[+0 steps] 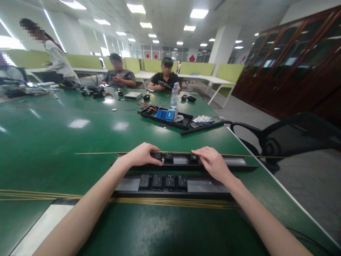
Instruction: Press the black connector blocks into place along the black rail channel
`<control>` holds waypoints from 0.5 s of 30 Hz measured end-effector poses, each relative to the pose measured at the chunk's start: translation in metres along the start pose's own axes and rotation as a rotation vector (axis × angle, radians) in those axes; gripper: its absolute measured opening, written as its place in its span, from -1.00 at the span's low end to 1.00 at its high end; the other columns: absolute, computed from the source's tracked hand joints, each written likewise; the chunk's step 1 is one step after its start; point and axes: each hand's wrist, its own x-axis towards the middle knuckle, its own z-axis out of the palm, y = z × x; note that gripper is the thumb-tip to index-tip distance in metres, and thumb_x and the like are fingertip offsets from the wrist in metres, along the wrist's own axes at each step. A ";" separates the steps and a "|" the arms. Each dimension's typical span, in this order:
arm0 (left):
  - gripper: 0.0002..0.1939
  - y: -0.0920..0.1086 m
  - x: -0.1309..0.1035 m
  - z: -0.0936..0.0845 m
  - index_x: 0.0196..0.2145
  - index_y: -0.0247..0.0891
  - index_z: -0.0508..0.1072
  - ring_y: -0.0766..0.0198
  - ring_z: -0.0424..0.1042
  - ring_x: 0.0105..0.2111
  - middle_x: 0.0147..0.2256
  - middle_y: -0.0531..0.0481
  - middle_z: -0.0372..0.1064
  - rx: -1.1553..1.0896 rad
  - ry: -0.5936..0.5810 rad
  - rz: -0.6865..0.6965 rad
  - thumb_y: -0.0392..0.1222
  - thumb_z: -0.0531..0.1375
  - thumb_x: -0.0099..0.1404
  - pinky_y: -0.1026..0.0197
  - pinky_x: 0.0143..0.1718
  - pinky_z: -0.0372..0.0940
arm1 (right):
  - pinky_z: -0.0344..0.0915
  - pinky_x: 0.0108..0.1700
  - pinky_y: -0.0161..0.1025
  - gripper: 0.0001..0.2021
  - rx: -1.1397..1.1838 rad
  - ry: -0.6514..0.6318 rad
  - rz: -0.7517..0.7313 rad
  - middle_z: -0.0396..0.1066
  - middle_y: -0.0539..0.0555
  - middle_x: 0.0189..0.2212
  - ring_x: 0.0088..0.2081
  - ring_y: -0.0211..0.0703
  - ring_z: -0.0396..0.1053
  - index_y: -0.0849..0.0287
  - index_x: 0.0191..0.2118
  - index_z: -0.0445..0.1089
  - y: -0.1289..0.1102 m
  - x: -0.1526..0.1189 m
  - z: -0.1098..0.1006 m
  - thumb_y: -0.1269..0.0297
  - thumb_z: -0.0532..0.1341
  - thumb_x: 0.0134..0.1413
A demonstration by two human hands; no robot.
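Observation:
A long thin brass-coloured rod runs along the far side of a black metal channel and past both of its ends. Black blocks sit in that channel. My left hand curves round the leftmost block, thumb at the near side and fingers at the far side by the rod. On the right, my right hand has its fingertips closed at the rod, right over another black block. Closer to me lies a second channel with several black blocks side by side.
More brass-coloured rods lie along the near channel. Beyond are a black tray with a blue finned part, a water bottle, gloves and a black bar. An office chair stands right. Other people sit across the table.

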 end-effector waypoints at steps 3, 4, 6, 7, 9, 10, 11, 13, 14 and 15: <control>-0.49 0.000 0.000 -0.001 -0.12 -0.20 0.61 0.16 0.48 -0.29 -0.28 0.01 0.57 0.006 0.002 0.002 0.19 0.33 0.07 0.27 -0.29 0.23 | 0.30 -0.05 -0.02 -0.66 -0.020 0.009 -0.016 0.56 0.07 -0.13 -0.10 -0.04 0.43 0.07 0.02 0.47 -0.001 0.000 -0.001 0.46 0.07 0.27; -0.49 0.001 0.000 -0.001 -0.12 -0.20 0.61 0.16 0.48 -0.30 -0.28 0.01 0.57 0.004 0.001 0.002 0.18 0.33 0.07 0.27 -0.29 0.23 | 0.31 -0.06 -0.02 -0.67 -0.028 0.015 -0.016 0.56 0.07 -0.13 -0.11 -0.04 0.43 0.07 0.03 0.47 -0.001 -0.001 -0.001 0.46 0.07 0.27; -0.49 0.001 -0.001 -0.001 -0.12 -0.21 0.61 0.17 0.48 -0.30 -0.28 0.02 0.58 -0.002 -0.001 0.003 0.18 0.33 0.07 0.27 -0.29 0.23 | 0.31 -0.08 -0.04 -0.70 -0.042 0.042 -0.004 0.56 0.07 -0.16 -0.13 -0.04 0.43 0.07 0.02 0.47 -0.003 -0.001 -0.001 0.43 0.09 0.28; -0.49 0.001 -0.001 -0.002 -0.12 -0.21 0.61 0.17 0.48 -0.30 -0.28 0.02 0.58 -0.005 -0.001 0.003 0.18 0.33 0.07 0.27 -0.29 0.23 | 0.32 -0.09 -0.04 -0.72 -0.047 0.060 0.003 0.56 0.08 -0.17 -0.14 -0.03 0.43 0.08 -0.01 0.48 -0.003 -0.001 -0.001 0.42 0.10 0.28; -0.49 0.002 -0.001 -0.002 -0.12 -0.21 0.61 0.17 0.47 -0.30 -0.28 0.01 0.58 -0.006 0.000 0.007 0.18 0.33 0.07 0.27 -0.29 0.23 | 0.32 -0.10 -0.04 -0.78 -0.055 0.090 0.012 0.56 0.08 -0.20 -0.16 -0.04 0.43 0.09 -0.09 0.50 -0.004 -0.001 -0.002 0.39 0.13 0.28; -0.48 0.001 -0.001 -0.001 -0.12 -0.22 0.61 0.17 0.47 -0.30 -0.28 0.01 0.58 -0.004 0.002 0.008 0.18 0.33 0.07 0.27 -0.28 0.23 | 0.31 -0.10 -0.04 -0.80 -0.059 0.098 0.010 0.56 0.08 -0.22 -0.17 -0.04 0.43 0.10 -0.12 0.50 -0.005 -0.001 -0.002 0.39 0.13 0.28; -0.48 0.001 -0.001 -0.001 -0.12 -0.22 0.61 0.17 0.47 -0.31 -0.29 0.00 0.58 -0.002 0.004 0.008 0.18 0.33 0.06 0.27 -0.28 0.23 | 0.31 -0.10 -0.04 -0.81 -0.064 0.101 0.005 0.56 0.08 -0.22 -0.17 -0.04 0.43 0.11 -0.14 0.50 -0.005 -0.001 -0.002 0.39 0.13 0.28; -0.47 0.001 -0.001 -0.001 -0.12 -0.23 0.61 0.18 0.46 -0.32 -0.29 -0.01 0.58 0.000 0.007 0.003 0.18 0.34 0.06 0.26 -0.28 0.22 | 0.30 -0.10 -0.04 -0.80 -0.077 0.097 -0.009 0.56 0.09 -0.22 -0.17 -0.04 0.42 0.11 -0.14 0.50 -0.006 -0.001 -0.002 0.40 0.12 0.29; -0.47 0.001 -0.001 -0.001 -0.12 -0.24 0.61 0.18 0.46 -0.32 -0.30 -0.01 0.57 0.001 0.005 -0.001 0.18 0.34 0.05 0.27 -0.28 0.22 | 0.30 -0.10 -0.04 -0.79 -0.082 0.094 -0.016 0.56 0.09 -0.22 -0.17 -0.04 0.42 0.11 -0.14 0.50 -0.006 -0.001 -0.003 0.40 0.11 0.29; -0.47 0.001 0.000 -0.001 -0.13 -0.24 0.61 0.18 0.45 -0.33 -0.30 0.00 0.57 0.001 0.002 -0.005 0.18 0.34 0.05 0.27 -0.29 0.22 | 0.29 -0.11 -0.04 -0.79 -0.087 0.092 -0.021 0.56 0.09 -0.22 -0.17 -0.04 0.42 0.11 -0.13 0.50 -0.006 -0.001 -0.003 0.41 0.11 0.29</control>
